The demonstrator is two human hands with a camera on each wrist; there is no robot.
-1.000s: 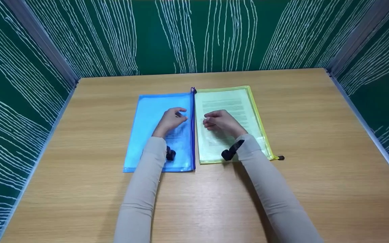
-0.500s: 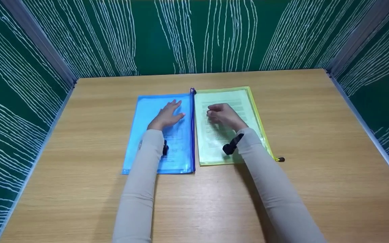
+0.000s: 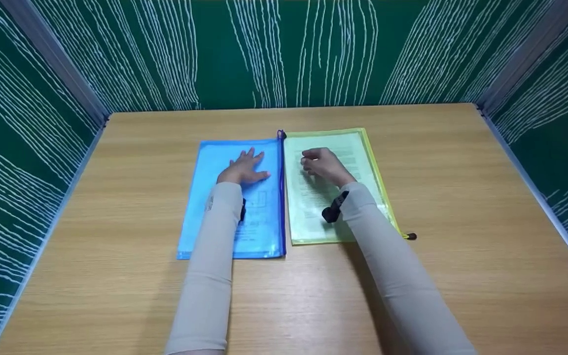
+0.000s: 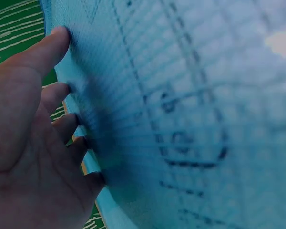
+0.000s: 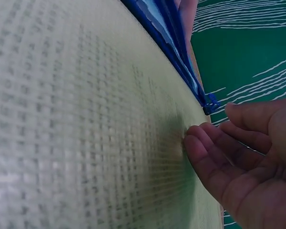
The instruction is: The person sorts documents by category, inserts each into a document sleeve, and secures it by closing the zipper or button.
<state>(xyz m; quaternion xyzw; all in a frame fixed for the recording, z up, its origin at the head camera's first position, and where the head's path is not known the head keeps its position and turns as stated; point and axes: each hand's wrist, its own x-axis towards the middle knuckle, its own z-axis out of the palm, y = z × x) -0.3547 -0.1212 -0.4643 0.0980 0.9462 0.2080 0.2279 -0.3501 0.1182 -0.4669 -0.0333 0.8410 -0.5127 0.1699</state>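
A blue mesh zip pouch [image 3: 260,222] with printed paper inside lies flat on the wooden table. My left hand [image 3: 242,170] rests on its upper part, fingers spread; the left wrist view shows the fingertips [image 4: 62,38] touching the mesh. To the right lies a yellow-edged zip pouch [image 3: 311,227], also with a printed sheet. Over its upper half is my right hand [image 3: 327,166], fingers loosely bent and holding nothing. In the right wrist view these fingers [image 5: 205,148] are right at the pouch's surface, thumb apart from them.
A purple-blue zipper [image 3: 281,197] runs along the blue pouch's right edge, beside the yellow pouch. A dark-tipped zipper pull [image 3: 411,236] sticks out at the yellow pouch's lower right corner. Green walls with white lines [image 3: 333,54] border the wooden table [image 3: 461,197].
My left hand has gone from a loosely curled pose to spread fingers laid on the blue pouch. My right hand has shifted slightly up the yellow pouch. Both pouches lie as before.
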